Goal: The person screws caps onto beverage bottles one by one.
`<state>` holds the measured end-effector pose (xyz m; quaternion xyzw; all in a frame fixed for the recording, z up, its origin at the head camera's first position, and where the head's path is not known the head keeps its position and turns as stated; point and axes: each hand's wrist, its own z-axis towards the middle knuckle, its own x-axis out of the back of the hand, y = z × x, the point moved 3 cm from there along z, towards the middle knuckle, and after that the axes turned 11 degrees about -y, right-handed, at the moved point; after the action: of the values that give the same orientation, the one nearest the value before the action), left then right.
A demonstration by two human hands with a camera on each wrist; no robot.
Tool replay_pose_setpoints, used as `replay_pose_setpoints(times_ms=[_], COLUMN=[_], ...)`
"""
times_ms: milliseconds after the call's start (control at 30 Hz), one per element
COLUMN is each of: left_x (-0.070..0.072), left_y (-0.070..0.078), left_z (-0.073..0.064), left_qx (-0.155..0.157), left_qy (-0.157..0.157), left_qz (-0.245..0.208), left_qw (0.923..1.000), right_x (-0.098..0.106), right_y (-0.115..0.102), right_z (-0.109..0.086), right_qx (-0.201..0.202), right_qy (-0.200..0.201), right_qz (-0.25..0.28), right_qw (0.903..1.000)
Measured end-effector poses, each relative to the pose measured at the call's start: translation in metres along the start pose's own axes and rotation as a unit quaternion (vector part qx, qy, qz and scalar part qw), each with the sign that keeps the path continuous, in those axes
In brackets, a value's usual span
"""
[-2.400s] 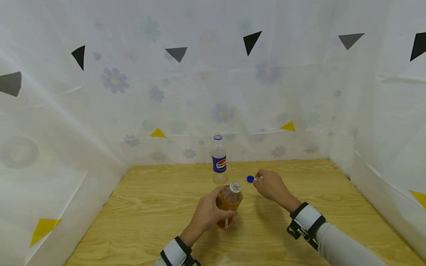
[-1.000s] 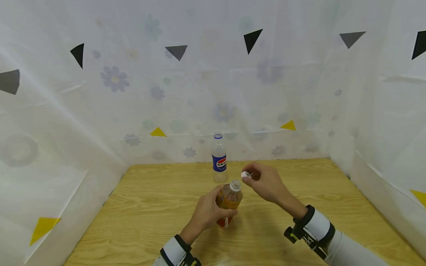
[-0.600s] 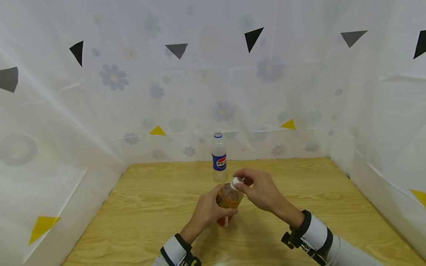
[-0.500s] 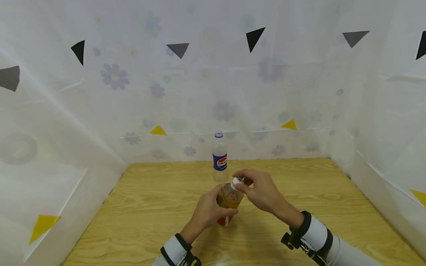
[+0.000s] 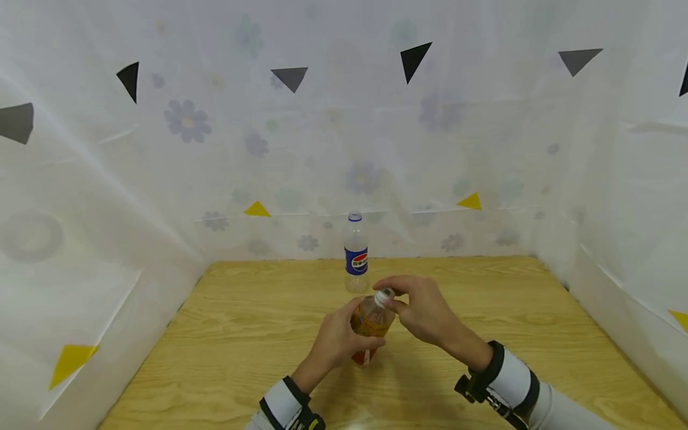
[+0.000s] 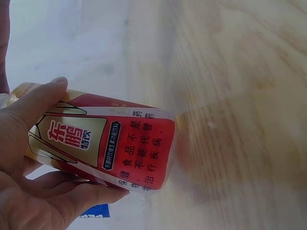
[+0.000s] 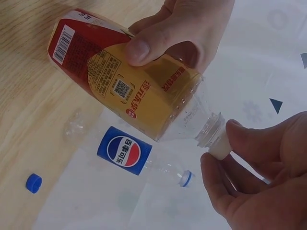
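Note:
In the head view my left hand (image 5: 337, 340) grips a drink bottle (image 5: 372, 325) with a red-and-gold label and amber liquid. The left wrist view shows its thumb and fingers (image 6: 93, 197) wrapped round the label. My right hand (image 5: 428, 310) pinches a white bottle cap (image 7: 220, 146) between thumb and fingertips. That cap sits at the bottle's mouth, and some neck threads show below it in the right wrist view. Just behind stands an uncapped clear cola bottle (image 5: 357, 261) with a blue label, untouched and seemingly drained.
A loose blue cap (image 7: 33, 183) lies on the wooden table (image 5: 242, 334); in the head view my right hand hides it. White patterned sheeting (image 5: 322, 149) walls the table at the back and both sides.
My right hand has lifted the white cap from beside the blue one and carried it left to the bottle's mouth. The left hand keeps its grip in nearly the same spot.

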<state>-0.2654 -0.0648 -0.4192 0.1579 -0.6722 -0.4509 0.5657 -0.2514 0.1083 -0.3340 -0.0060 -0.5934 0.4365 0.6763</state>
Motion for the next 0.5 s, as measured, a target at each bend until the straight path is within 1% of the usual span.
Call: replay_pose_setpoints(times_ms=[33,167,267,400,500], left_x=[0.0000,-0.0012,-0.0022,-0.0020,-0.0014], left_y=[0.0004,-0.0001,-0.0010,-0.0010,-0.0005], left_z=[-0.0002,-0.0014,-0.0027,-0.0020,-0.0010], left_qx=[-0.002,0.008,0.008,0.002,0.004], left_qy=[0.000,-0.006,-0.008,-0.004,-0.003], left_qz=[0.001,0.001,0.003,0.008,0.009], left_qw=[1.0000,0.9999,0.9999,1.0000,0.9999], right_x=[-0.0001,-0.0011,-0.0015,-0.0010,-0.0008], right_y=[-0.0001,0.0002,0.0007,0.0005,-0.0003], right_z=[-0.0002,-0.0020,-0.0030,-0.0024,-0.0021], right_qx=[0.001,-0.008,-0.012,-0.001,0.008], right_qy=[0.000,-0.008,-0.014,-0.011,-0.007], right_qz=[0.001,0.013,0.017,0.009,0.011], right_qw=[1.0000,0.9999,0.9997,0.9999,0.9999])
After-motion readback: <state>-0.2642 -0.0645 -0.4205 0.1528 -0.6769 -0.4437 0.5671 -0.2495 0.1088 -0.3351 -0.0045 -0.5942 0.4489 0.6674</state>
